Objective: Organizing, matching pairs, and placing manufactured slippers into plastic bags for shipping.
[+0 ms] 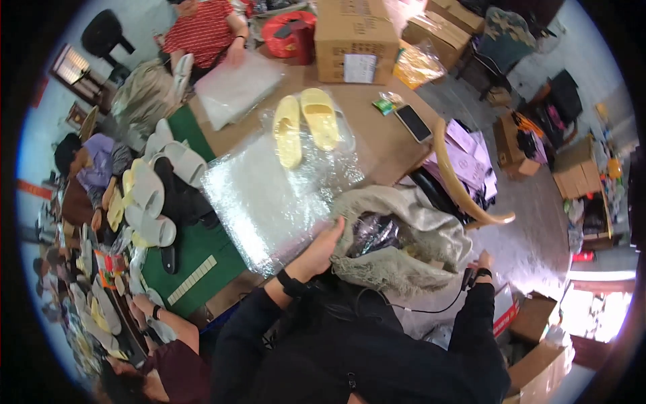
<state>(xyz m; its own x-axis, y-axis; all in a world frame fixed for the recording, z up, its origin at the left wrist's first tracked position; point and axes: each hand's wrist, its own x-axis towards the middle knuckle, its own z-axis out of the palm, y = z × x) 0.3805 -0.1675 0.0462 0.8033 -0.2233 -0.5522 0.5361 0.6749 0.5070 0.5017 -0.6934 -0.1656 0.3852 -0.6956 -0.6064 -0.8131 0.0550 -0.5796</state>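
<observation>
In front of me a woven sack stands with its mouth spread open, and a dark plastic-wrapped bundle shows inside. My left hand is closed on the near left part of the sack's rim, thumb up. To the right of the sack is my right hand, held low; its fingers are too small to make out. Beyond the sack lies a stack of clear plastic bags on the table. On its far part rests a pair of pale yellow slippers, side by side, toes away from me.
A phone and a cardboard box are on the brown table. To the right, a curved wooden chair arm stands by purple packets. Grey slippers crowd a green mat at left. Several people work around the table.
</observation>
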